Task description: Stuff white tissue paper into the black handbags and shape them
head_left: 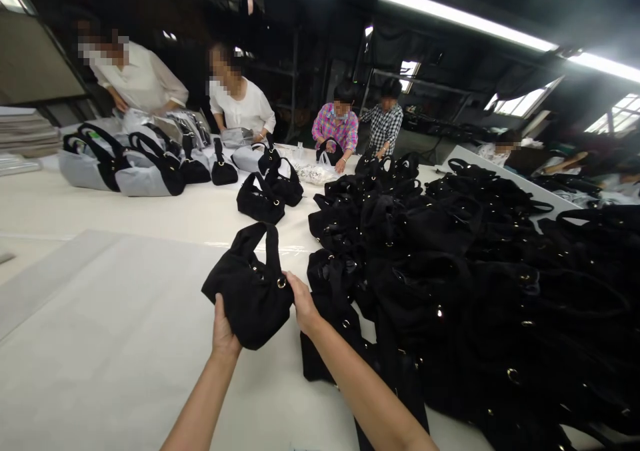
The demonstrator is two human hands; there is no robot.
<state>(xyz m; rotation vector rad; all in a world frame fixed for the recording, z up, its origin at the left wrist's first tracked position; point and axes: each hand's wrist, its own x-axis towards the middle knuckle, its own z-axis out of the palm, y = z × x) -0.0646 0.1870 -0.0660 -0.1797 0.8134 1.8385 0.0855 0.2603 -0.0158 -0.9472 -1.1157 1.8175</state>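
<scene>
Currently | black bag (250,297) left of bag heap (440,291), long axis roughly toward it | grip: left hand (225,331) clasps far side, right hand (303,303) nearer side

A broad, pale worktop (100,211) spreads across the foreground and reaches toward a dim, mostly dark room. Overhead, a long fluorescent tube (465,21) slants down toward the right, with a second tube (610,67) beyond its end; both glow white. Bright daylight shows in a slanted window (523,101) on the right and a paned window (617,115) near that edge. A brownish-grey board (35,61) leans at the far left. Behind the worktop, thin metal rails (425,84) cross the gloom, above a patch of grey floor (425,144).
</scene>
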